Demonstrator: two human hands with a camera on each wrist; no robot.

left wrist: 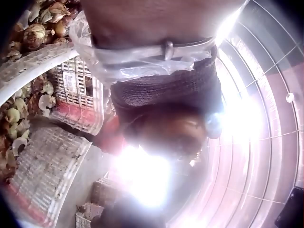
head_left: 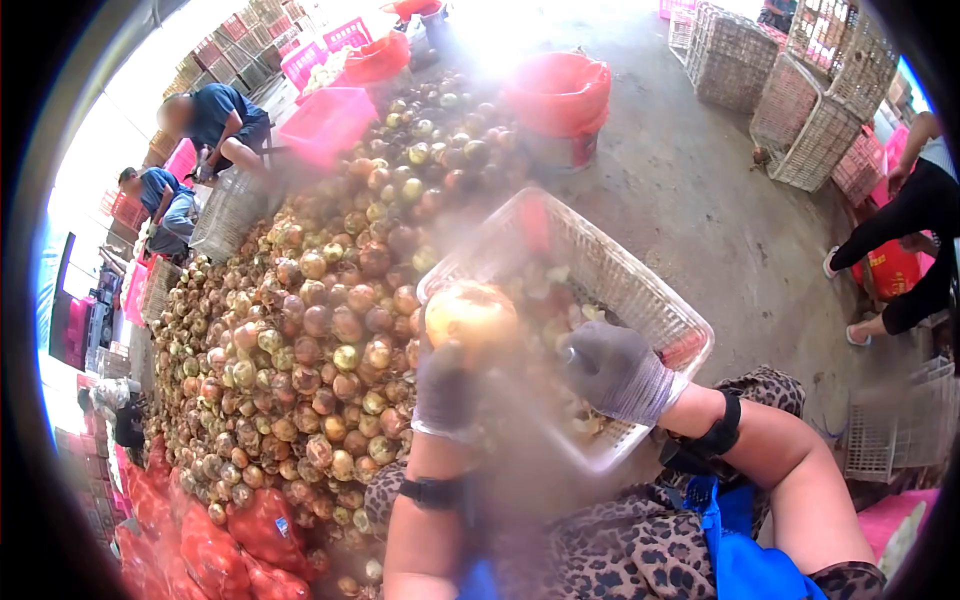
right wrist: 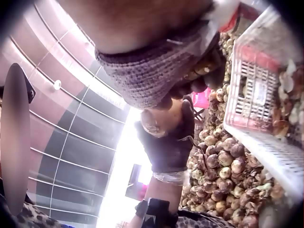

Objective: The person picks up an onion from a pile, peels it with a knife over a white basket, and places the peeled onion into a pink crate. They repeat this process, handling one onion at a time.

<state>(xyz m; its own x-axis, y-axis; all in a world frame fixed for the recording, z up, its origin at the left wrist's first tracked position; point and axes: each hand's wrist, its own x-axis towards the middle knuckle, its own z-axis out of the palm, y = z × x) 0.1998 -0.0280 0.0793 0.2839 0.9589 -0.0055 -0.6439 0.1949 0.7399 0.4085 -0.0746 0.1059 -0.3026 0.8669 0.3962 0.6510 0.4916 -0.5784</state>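
Beside the onion heap [head_left: 330,330], at the crate [head_left: 640,280], the right hand [head_left: 620,375] was curled round a blurred yellowish thing [right wrist: 202,70], the closed left hand [head_left: 445,392] gripping an onion [head_left: 470,312] just leftward and slightly beyond.

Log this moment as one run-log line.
left hand: grips onion; right hand: grips partly hidden object; crate: near both hands; onion heap: beside crate
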